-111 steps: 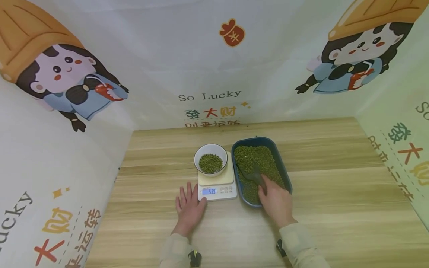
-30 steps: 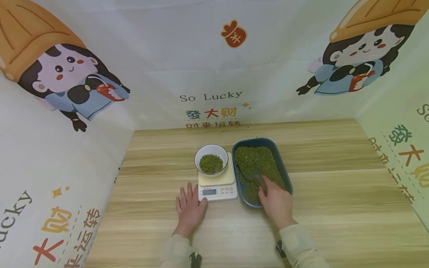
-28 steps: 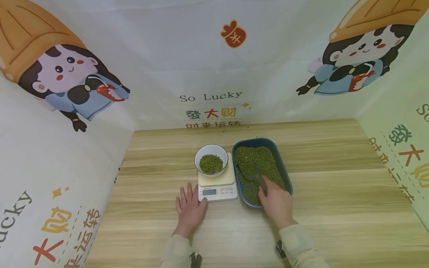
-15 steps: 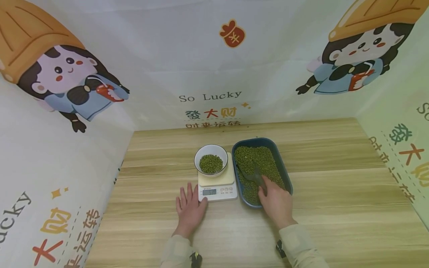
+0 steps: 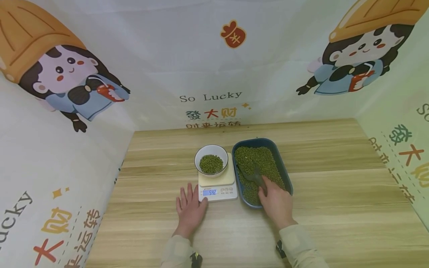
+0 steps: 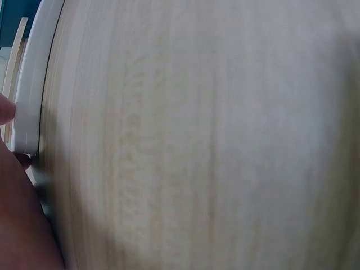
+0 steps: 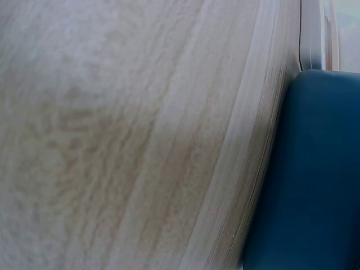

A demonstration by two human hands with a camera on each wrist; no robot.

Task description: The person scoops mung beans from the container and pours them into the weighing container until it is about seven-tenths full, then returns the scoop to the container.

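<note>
My right hand [image 5: 276,201] grips the handle of a dark grey-green scoop [image 5: 257,178] in the head view. The scoop's front end is down among green mung beans [image 5: 258,154] in a blue rectangular tub [image 5: 285,175]. To the tub's left, a white kitchen scale [image 5: 219,193] carries a dark-rimmed white bowl [image 5: 202,152] with a smaller heap of mung beans [image 5: 211,164]. Lit digits on its display [image 5: 210,192] look like 54.2. My left hand [image 5: 191,212] lies with fingers spread beside the scale, thumb at its front left corner.
The wood-grain table [image 5: 335,178] holds the scale and tub side by side. White printed cloth [image 5: 161,74] hangs behind and at both sides. A few specks lie near the table's back edge. The right wrist view shows the tub's blue outer wall [image 7: 315,169].
The scale's display looked dark and unreadable about a second ago and now shows lit digits, which read about 53.9 earlier. Both hands, the scoop and the bowl stay in place.
</note>
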